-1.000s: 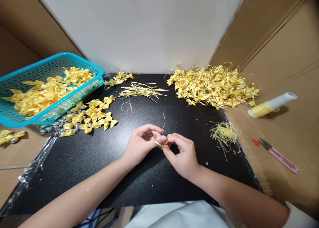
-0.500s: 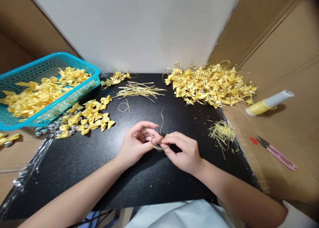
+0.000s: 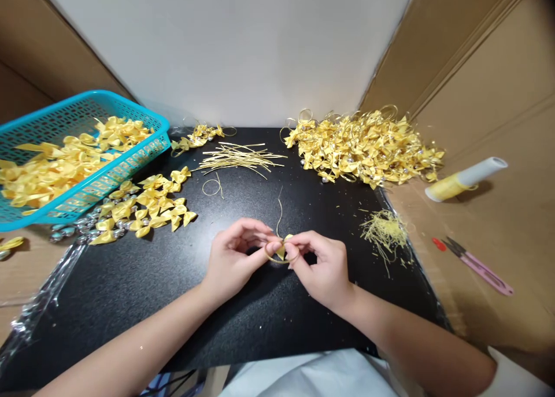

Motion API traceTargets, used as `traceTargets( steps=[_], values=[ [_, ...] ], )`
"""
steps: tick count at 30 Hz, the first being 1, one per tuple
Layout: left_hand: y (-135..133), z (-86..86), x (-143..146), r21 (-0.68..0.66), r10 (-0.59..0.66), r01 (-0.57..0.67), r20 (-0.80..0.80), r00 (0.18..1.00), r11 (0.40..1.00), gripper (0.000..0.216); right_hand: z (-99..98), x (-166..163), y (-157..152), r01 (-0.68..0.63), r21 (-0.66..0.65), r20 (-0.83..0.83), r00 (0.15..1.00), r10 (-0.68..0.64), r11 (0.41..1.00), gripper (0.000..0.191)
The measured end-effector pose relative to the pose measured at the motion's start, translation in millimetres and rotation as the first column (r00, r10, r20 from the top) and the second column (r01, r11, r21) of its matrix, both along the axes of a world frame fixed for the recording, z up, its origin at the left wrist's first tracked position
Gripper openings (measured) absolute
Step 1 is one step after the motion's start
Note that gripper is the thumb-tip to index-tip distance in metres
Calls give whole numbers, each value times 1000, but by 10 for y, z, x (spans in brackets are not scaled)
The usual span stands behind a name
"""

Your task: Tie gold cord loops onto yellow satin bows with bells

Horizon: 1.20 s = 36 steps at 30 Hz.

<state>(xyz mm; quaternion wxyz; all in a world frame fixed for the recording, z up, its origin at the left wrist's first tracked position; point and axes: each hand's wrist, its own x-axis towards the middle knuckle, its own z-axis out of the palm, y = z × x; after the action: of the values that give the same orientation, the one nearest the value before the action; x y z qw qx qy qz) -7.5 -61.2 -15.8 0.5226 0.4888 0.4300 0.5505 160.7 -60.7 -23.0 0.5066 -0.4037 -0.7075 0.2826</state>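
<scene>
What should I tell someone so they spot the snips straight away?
Start at the black board and cross its right edge onto the brown surface. There, lower in view than the white tube wound with yellow thread, lie the snips, dark blades beside a small red piece. Their pink handle sets them apart.

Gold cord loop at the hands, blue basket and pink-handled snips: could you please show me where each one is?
Gold cord loop (image 3: pixel 280 262): head view, on its lower curve.
Blue basket (image 3: pixel 108 177): head view, on its near wall.
Pink-handled snips (image 3: pixel 478 265): head view, on the handle.
</scene>
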Motion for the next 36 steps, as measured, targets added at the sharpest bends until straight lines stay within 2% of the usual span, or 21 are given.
traceTargets(
  steps=[5, 10, 19, 23, 28, 36],
  values=[
    [14, -34, 48, -188, 23, 15, 198, 980, 982, 21, -21, -45, -36, -57, -260, -246, 969, -9, 964, 6],
    [-4, -77, 90, -282, 70, 8, 265, 962, 959, 23, 25, -103, -39, -154, -428, -459, 886, -67, 891, 4],
    [-1, -53, 115, -356, 183, -76, 278, 943, 931, 29, 26, -111, -53, -165, -485, -491, 864, -111, 859, 4],
    [-5, -29, 115, -333, 173, -89, 232, 957, 939, 31, 20, -104, -25, -207, -479, -524, 847, -89, 853, 4],
    [-34, -21, 137, -298, 161, -112, 145, 976, 948, 31, -15, -97, 32, -182, -471, -541, 833, -119, 863, 5],
    [-41, -31, 159, -309, 120, -65, 161, 980, 949, 27, -5, -112, 57, -302, -582, -643, 740, -199, 755, 9]
  ],
)
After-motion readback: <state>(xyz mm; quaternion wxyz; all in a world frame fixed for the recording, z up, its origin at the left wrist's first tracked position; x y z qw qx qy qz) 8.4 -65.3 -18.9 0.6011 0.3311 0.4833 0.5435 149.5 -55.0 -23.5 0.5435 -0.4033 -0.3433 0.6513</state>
